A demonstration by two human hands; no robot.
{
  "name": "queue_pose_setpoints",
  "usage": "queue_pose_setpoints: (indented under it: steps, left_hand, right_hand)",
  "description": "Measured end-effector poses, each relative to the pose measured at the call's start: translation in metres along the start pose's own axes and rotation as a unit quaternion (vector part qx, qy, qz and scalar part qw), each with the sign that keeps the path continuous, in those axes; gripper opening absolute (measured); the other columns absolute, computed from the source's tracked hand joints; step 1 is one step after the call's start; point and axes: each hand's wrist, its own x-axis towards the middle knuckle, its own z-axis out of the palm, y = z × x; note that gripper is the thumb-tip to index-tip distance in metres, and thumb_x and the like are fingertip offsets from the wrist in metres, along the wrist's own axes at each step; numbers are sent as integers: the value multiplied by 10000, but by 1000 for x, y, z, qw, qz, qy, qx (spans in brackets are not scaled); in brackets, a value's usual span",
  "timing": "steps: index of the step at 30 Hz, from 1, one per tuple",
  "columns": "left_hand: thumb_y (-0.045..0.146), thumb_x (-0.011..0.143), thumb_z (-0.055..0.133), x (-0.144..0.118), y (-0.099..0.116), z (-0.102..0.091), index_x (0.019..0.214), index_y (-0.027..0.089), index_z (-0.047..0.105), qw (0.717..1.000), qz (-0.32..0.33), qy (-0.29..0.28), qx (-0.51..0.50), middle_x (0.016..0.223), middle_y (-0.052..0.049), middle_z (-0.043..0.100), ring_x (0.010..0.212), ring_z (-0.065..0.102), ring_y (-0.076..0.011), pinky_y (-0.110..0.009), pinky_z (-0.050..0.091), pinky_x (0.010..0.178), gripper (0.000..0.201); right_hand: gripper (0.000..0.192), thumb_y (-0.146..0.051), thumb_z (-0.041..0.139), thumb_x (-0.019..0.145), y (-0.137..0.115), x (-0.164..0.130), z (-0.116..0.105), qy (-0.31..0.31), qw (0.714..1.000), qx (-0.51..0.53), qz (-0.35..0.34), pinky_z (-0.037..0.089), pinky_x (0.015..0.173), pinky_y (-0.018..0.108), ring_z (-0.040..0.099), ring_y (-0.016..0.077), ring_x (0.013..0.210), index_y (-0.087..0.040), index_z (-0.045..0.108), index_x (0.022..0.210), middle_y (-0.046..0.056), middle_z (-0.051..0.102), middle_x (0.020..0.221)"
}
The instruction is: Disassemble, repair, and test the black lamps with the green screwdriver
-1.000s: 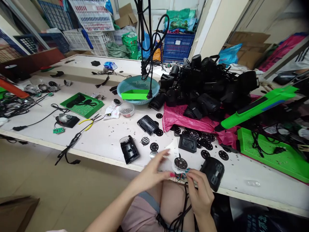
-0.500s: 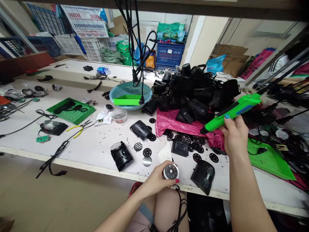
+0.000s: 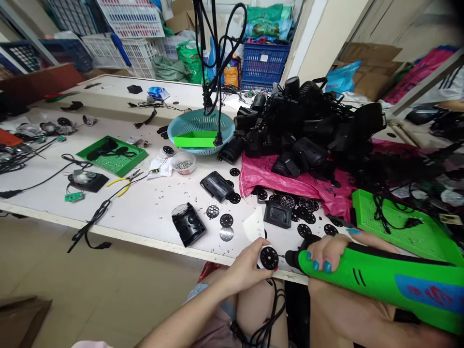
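Observation:
My left hand point(image 3: 248, 268) is closed around a small round device with a black dial-like disc point(image 3: 268, 258) on its face; a black cord hangs below it. My right hand point(image 3: 331, 251) grips a green electric screwdriver point(image 3: 377, 275), which lies nearly level, its tip pointing left at the disc's edge. Whether the tip touches the disc, I cannot tell. Beyond my hands lie a paper slip point(image 3: 254, 226), a black rectangular part point(image 3: 277, 214) and several loose black discs point(image 3: 303, 230). Black curved housings point(image 3: 188, 224) stand to the left. The screwdriver largely covers another housing near the edge.
A heap of black devices point(image 3: 304, 121) rests on a pink sack point(image 3: 297, 180) at the back right. A green tray point(image 3: 366, 212) stands at the right. Further left are a blue basket point(image 3: 172, 130), a tub of screws point(image 3: 183, 164) and pliers point(image 3: 124, 183). Cords hang overhead point(image 3: 217, 63).
My right hand has brought the screwdriver down and toward me, from above the pink sack to beside the disc. My left hand still holds the device. The view has shifted slightly.

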Motion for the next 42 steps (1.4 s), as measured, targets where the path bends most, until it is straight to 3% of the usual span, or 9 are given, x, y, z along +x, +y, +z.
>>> queue_pose_setpoints:
  steps: [2, 4, 8, 12, 20, 28, 31, 37, 42]
  left_hand:
    - [139, 696, 674, -1, 1, 1, 1071, 215, 534, 1000, 2, 1, 1, 961, 3, 612, 917, 545, -205, -289, 402, 820, 407]
    - [157, 704, 673, -2, 3, 1, 1055, 216, 522, 1000, 1, 5, -1, 939, 5, 602, 912, 539, -207, -288, 398, 811, 387]
    - [156, 707, 661, -4, 8, 1, 1048, 219, 510, 1000, -3, 11, -2, 909, 18, 581, 889, 528, -197, -287, 383, 804, 378]
    - [125, 688, 655, -5, 11, 1, 1048, 220, 504, 1000, -12, 15, -5, 904, 26, 572, 882, 524, -189, -284, 371, 804, 402]
    - [99, 674, 626, -4, 8, 10, 1016, 215, 498, 998, -38, 53, 3, 869, 29, 544, 842, 514, -185, -282, 354, 755, 383]
    - [89, 677, 610, -6, 10, 12, 955, 208, 478, 996, -35, 76, 19, 855, 25, 517, 819, 481, -183, -289, 332, 738, 330]
    - [79, 674, 610, -6, 9, 13, 936, 209, 469, 996, -32, 80, 17, 848, 29, 509, 814, 474, -176, -285, 333, 734, 325]
    - [95, 698, 620, -5, 4, 13, 964, 215, 480, 997, -20, 73, 6, 866, 34, 540, 828, 498, -166, -273, 356, 754, 324]
    - [240, 730, 708, -9, 15, 2, 1107, 218, 484, 999, -4, 0, -49, 921, 24, 546, 846, 496, -168, -271, 379, 774, 440]
  right_hand:
    - [520, -770, 492, 825, 20, 1, -17, -81, 992, 72, 61, 460, 443, 361, 431, 173, 340, -276, 553, 675, -46, 365, 381]
    - [542, -819, 611, 694, 37, 2, -28, -117, 975, 145, 120, 472, 450, 377, 479, 196, 355, -278, 578, 686, -37, 417, 377]
    - [626, -831, 737, 502, 50, -2, -30, -70, 966, 213, 126, 477, 461, 375, 503, 203, 372, -275, 635, 774, -43, 474, 404]
    - [685, -829, 756, 434, 48, -13, -17, -34, 964, 247, 93, 462, 463, 358, 492, 190, 382, -273, 650, 820, -51, 472, 423]
    - [694, -844, 654, 568, 21, -27, 14, 83, 965, 241, 64, 449, 514, 366, 484, 185, 458, -250, 637, 926, -37, 467, 520]
    - [488, -726, 548, 800, -26, -22, 50, 178, 956, 232, 20, 401, 504, 307, 436, 161, 440, -266, 594, 957, -54, 485, 541]
    - [528, -754, 506, 824, -25, -22, 51, 171, 955, 244, 9, 400, 500, 292, 440, 154, 452, -250, 599, 951, -49, 508, 550]
    - [627, -782, 603, 732, -21, -20, 45, 143, 955, 258, 21, 413, 497, 303, 460, 159, 460, -227, 601, 1024, -37, 542, 567]
    - [790, -876, 374, 772, -35, -13, 46, 224, 952, 204, 41, 425, 453, 345, 507, 213, 468, -207, 611, 1120, -6, 550, 564]
